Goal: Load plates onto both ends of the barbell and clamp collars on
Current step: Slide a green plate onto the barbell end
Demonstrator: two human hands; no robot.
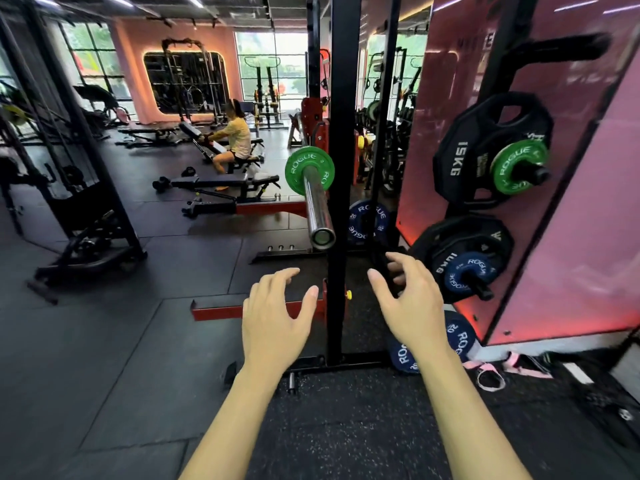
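Chrome barbell sleeve (320,206): racked, carrying green round plate (309,170), far end hidden | left hand (277,317): fingers spread, empty | right hand (412,306): fingers spread, fingertips overlapping black upright (337,202), contact unclear.

Overall: you've got a moderately bright, evenly lit gym, colours readable.
Daylight: your main source is the windows (270,64) far behind the black upright (337,168); panes blown out to white-green.
Ceiling: strip lights (194,0) above the upright streak along the top edge.
Glare: barbell sleeve (317,199) just left of the upright shows a bright specular band; pink wall panel (571,220) right of it carries soft reflections and a red glow at its base.
Shadows: weak and diffuse on the floor (104,341).
Distortion: wide-angle bend, your upright and frames bow toward the edges.
Blur: corners right of the upright smear; both forearms are soft at the bottom.
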